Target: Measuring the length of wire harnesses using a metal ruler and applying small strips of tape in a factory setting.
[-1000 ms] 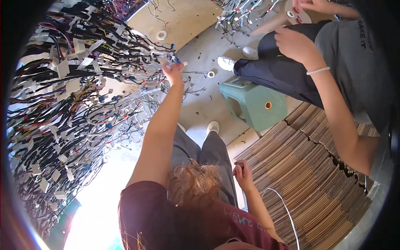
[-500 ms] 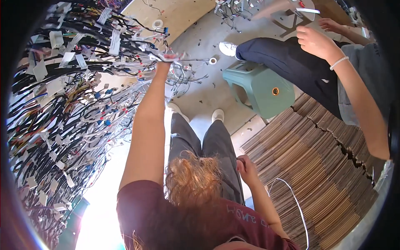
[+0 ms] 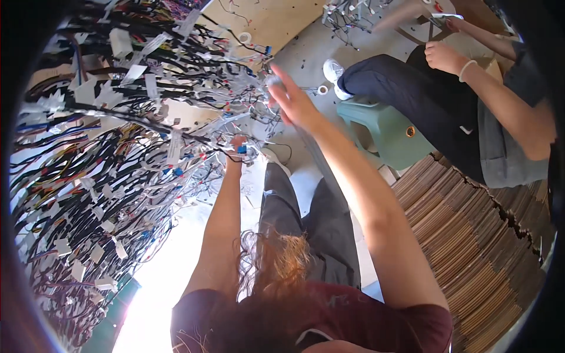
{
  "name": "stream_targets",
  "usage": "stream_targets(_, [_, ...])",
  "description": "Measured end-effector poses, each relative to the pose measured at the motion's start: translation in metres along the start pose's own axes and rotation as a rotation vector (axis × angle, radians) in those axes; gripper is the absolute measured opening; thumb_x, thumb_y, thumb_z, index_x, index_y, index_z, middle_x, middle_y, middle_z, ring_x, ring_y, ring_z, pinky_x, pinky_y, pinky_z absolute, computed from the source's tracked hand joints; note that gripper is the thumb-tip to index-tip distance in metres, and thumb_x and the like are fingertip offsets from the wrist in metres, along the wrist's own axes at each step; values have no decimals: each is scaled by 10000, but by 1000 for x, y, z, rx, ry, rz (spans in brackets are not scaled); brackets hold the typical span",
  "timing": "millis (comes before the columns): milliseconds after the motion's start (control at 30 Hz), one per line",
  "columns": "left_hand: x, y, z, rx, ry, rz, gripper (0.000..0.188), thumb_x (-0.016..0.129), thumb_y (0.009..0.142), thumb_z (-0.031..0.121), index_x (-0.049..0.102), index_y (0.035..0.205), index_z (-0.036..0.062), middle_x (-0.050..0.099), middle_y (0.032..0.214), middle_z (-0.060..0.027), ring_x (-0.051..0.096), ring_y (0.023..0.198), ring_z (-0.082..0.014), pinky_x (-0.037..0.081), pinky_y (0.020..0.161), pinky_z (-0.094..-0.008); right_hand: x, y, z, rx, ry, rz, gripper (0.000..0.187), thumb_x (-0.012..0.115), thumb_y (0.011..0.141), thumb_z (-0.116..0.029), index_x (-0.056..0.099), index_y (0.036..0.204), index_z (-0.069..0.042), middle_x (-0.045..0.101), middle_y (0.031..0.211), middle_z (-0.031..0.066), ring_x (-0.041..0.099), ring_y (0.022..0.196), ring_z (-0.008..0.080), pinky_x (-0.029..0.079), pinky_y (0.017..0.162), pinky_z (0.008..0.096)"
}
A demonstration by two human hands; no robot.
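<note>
A dense mass of wire harnesses (image 3: 118, 188), mostly black with white tags and small connectors, hangs along the left side. Among the harness ends, my left hand (image 3: 236, 143) is closed around a bundle of wires, next to a blue connector (image 3: 242, 150); the wires partly hide its fingers. My right hand (image 3: 297, 106) is raised to the right of the bundle, fingers apart and slightly smeared by motion. A small greyish patch shows at its fingertips, too blurred to name.
A green plastic stool (image 3: 388, 138) stands right of my legs. Beside it a co-worker sits, with a hand (image 3: 444, 57) at the upper right. Stacked flat cardboard (image 3: 459, 235) fills the lower right. A tape roll (image 3: 322, 90) and loose wires (image 3: 347, 20) lie on the floor.
My right hand has come up from beside my leg to the wires. My left hand has moved lower, toward me. The co-worker's hand has shifted, and the whole view has turned slightly.
</note>
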State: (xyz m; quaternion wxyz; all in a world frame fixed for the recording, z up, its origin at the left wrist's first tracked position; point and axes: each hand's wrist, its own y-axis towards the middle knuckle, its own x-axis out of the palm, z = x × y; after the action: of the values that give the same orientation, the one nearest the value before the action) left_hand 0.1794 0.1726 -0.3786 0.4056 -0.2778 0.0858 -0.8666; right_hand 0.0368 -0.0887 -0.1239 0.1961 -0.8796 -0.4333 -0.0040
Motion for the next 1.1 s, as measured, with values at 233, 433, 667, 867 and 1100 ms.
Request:
stream_targets(233, [6, 4, 53, 13, 1262, -83, 262, 396, 822, 222, 495, 918, -1, 523, 919, -201, 496, 878, -319, 385, 729, -383, 3, 87, 29, 211, -485, -80, 401, 520, 800, -283, 392, 1153, -141, 560, 676, 109, 460, 376, 157, 354, 339, 296])
stream_targets(433, [3, -23, 71, -468, 1240, 308, 318, 586, 681, 188, 495, 891, -32, 535, 873, -199, 523, 844, -281, 410, 748, -348, 19, 19, 44, 270, -401, -213, 334, 506, 808, -277, 425, 1090, -118, 530, 637, 76, 422, 339, 123, 315, 308, 279])
stream_targets(667, [184, -155, 75, 38, 496, -459, 456, 483, 772, 40, 322, 1198, 71, 423, 1130, -60, 357, 1095, -149, 281, 917, -289, 20, -111, 36, 374, 114, -13, 240, 470, 832, -315, 498, 865, -79, 432, 554, -14, 367, 363, 60, 267, 330, 204])
stream_targets(867, [221, -212, 76, -83, 521, -481, 197, 408, 862, 161, 432, 1002, 25, 555, 783, -84, 553, 812, -174, 435, 710, -289, 11, -192, 0, 513, 313, 93, 294, 463, 835, -340, 509, 909, -60, 426, 526, -9, 333, 335, 69, 239, 314, 214])
stream_targets(1100, [259, -282, 131, -633, 9, -466, 200, 347, 889, 224, 427, 932, 46, 572, 834, -89, 579, 750, -173, 472, 658, -275, -19, -267, -25, 454, 346, 102, 306, 460, 820, -394, 457, 743, -98, 431, 511, 4, 392, 374, 101, 290, 349, 238])
